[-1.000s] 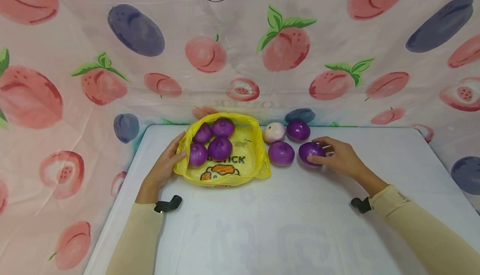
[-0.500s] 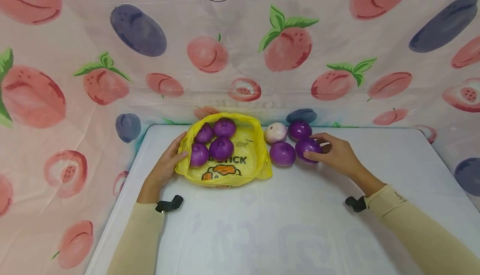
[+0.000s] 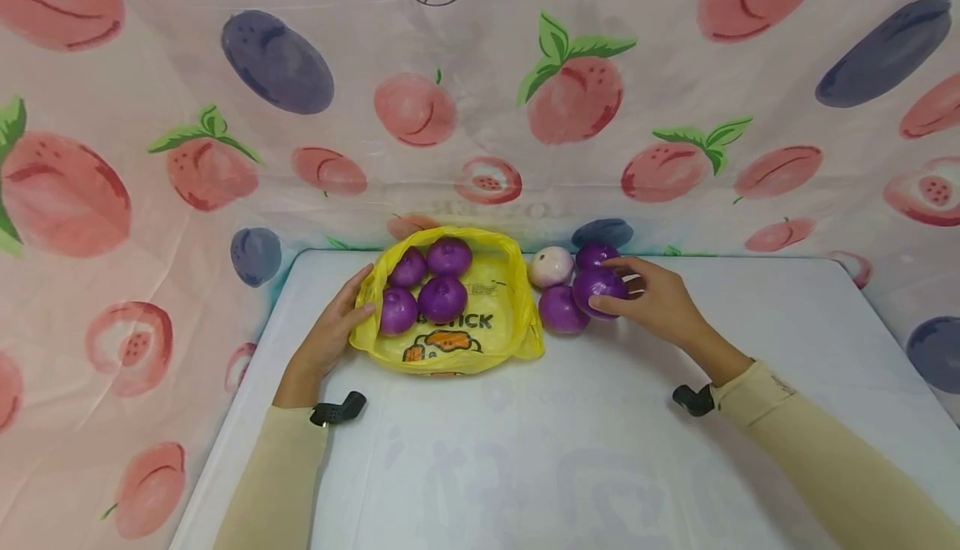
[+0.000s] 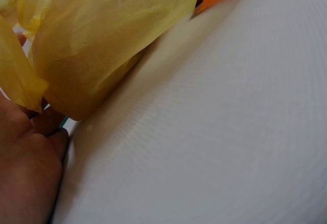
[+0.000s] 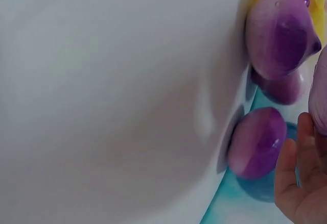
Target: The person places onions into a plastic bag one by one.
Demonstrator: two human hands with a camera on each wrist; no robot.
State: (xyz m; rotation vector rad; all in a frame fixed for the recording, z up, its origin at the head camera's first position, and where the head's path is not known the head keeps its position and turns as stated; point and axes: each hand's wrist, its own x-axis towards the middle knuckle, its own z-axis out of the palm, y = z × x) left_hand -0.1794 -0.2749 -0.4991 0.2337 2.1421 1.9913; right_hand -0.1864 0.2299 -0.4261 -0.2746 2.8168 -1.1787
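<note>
In the head view, my right hand (image 3: pixel 660 300) grips a purple onion (image 3: pixel 600 290) between thumb and fingers, lifted so that it overlaps the onions behind it. In the right wrist view, part of that held onion (image 5: pixel 320 91) shows at the right edge. My left hand (image 3: pixel 327 329) holds the left rim of a yellow plastic bag (image 3: pixel 450 354), thumb over the edge. Several purple onions (image 3: pixel 442 298) lie inside the bag's left half. Right of the bag sit two more purple onions (image 3: pixel 561 310) and a whitish onion (image 3: pixel 551 267).
Everything stands on a white-covered table (image 3: pixel 525 450), near its back edge. A fruit-printed cloth (image 3: pixel 480 117) hangs directly behind and at the left side. Wrist cameras (image 3: pixel 693 400) sit on both forearms.
My right hand has raised the purple onion off the table and carried it left, toward the bag. The left hand has stayed at the bag's rim.
</note>
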